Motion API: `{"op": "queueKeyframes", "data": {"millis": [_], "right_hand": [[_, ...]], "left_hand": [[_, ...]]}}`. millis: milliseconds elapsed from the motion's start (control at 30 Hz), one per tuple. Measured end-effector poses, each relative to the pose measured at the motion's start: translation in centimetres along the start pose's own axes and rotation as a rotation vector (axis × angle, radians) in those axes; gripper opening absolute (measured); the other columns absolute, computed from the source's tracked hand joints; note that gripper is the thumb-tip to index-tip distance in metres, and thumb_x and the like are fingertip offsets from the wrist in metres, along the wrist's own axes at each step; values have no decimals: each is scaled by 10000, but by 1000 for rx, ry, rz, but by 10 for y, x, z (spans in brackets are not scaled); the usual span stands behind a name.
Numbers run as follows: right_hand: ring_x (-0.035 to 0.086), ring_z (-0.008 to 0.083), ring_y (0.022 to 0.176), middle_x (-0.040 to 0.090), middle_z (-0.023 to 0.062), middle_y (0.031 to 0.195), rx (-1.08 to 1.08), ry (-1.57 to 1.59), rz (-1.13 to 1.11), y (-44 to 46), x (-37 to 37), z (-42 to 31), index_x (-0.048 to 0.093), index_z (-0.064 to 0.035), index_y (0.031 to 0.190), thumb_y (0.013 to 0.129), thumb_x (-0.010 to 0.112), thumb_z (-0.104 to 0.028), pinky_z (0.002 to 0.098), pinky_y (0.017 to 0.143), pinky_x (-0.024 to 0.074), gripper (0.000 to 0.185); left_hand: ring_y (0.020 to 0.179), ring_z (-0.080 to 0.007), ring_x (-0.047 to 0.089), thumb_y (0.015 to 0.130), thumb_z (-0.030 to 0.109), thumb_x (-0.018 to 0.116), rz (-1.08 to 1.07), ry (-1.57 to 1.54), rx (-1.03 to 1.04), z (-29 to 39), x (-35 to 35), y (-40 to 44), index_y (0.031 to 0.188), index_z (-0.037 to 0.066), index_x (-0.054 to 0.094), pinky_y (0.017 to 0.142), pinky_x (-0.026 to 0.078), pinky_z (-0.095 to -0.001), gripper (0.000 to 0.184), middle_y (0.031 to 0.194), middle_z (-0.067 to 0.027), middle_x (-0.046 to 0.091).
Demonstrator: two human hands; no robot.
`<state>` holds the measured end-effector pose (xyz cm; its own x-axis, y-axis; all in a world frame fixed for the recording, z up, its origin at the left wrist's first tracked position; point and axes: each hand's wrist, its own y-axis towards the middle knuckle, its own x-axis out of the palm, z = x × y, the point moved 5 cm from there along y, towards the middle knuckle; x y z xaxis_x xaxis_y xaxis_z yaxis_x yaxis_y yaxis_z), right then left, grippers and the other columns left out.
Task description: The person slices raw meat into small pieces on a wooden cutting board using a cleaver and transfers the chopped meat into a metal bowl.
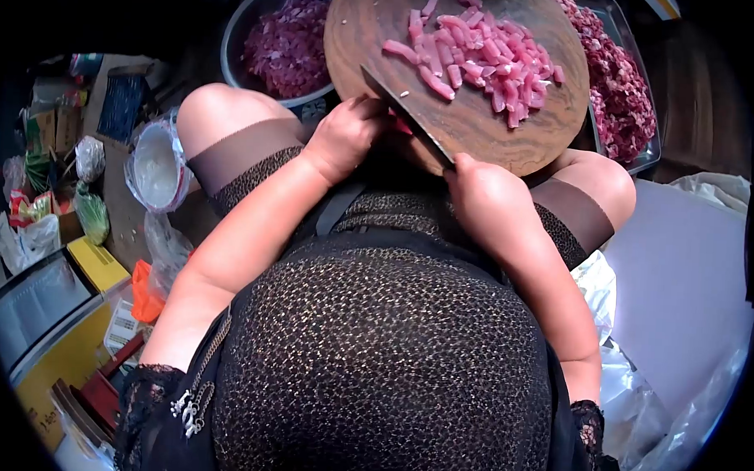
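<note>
A round wooden cutting board (365, 33) lies across my knees, with a heap of pink meat strips (486, 55) on its far half. My right hand (490, 194) is closed round the handle end of a cleaver (407, 116), whose blade slants up and left over the board's near edge. At the board's near left edge my left hand (346, 135) has its fingers curled by the blade. A bit of red meat (401, 125) shows beside the fingers, partly hidden by the blade; whether they grip it is unclear.
Behind my left knee stands a metal bowl (232, 48) of cut meat. A tray (650, 96) of minced meat is at the far right. A plastic-lined white bucket (157, 165), bags and boxes are on the left. A pale surface (687, 266) with plastic sheeting lies on the right.
</note>
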<state>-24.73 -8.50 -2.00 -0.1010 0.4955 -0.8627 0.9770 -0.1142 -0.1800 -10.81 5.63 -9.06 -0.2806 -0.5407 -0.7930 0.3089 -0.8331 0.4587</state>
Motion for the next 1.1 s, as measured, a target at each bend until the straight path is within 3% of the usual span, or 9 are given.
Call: {"op": "queueKeyframes", "data": {"millis": [167,300,500,700,800,833,900,1000,1100], "right_hand": [[672,408,731,673,230,786,-17,31,12,54,13,-13,589,15,887,915,464,-109,511,652,536,178],[696,369,761,692,193,790,-130,-73,-24,96,7,-7,645,-21,912,907,530,-159,475,662,559,180],[684,374,873,703,195,886,144,-20,-39,62,-50,75,689,-62,958,917,552,-231,491,760,537,221],[657,406,867,687,215,875,266,50,91,41,-55,141,660,-41,955,912,617,-281,511,764,513,248],[642,430,885,677,243,897,272,157,62,43,-59,148,653,-11,956,919,629,-268,503,791,498,261],[636,442,905,673,256,913,273,185,61,44,-59,150,653,3,964,923,632,-258,499,809,491,265],[642,432,882,675,248,893,253,168,49,46,-61,152,651,4,960,920,628,-266,500,791,497,274],[654,414,847,676,236,854,260,230,3,49,-63,152,649,10,963,919,622,-269,494,764,502,284],[668,390,819,675,226,805,403,416,-123,42,-66,148,649,20,995,930,612,-248,469,750,503,278]], "left_hand": [[932,-285,641,768,105,631,3,20,-10,-3,6,0,947,125,726,848,536,-382,204,975,-82,660],[924,-325,629,815,152,659,-119,155,-107,-7,0,13,932,76,681,831,530,-409,142,972,-123,640],[899,-368,634,848,171,639,-281,229,-396,-60,19,66,957,24,668,812,525,-441,186,956,-182,640],[919,-349,650,806,204,651,-324,256,-313,-61,52,135,910,46,688,818,534,-442,192,939,-174,661],[817,-406,656,762,211,663,-410,180,-442,-70,46,153,834,14,702,801,537,-459,214,836,-213,687],[708,-330,679,792,196,680,-424,207,-435,-68,42,155,847,18,707,699,561,-407,188,741,-153,699],[673,-176,665,844,182,694,-689,-246,-993,-73,44,141,888,35,714,623,551,-315,155,737,-68,695],[694,-71,618,879,174,700,-642,-646,-1190,-77,46,111,949,41,713,590,528,-245,151,765,-17,671],[697,-103,638,887,175,692,-369,-366,-1095,-85,40,94,1018,26,705,622,546,-276,199,821,-43,694]]}}
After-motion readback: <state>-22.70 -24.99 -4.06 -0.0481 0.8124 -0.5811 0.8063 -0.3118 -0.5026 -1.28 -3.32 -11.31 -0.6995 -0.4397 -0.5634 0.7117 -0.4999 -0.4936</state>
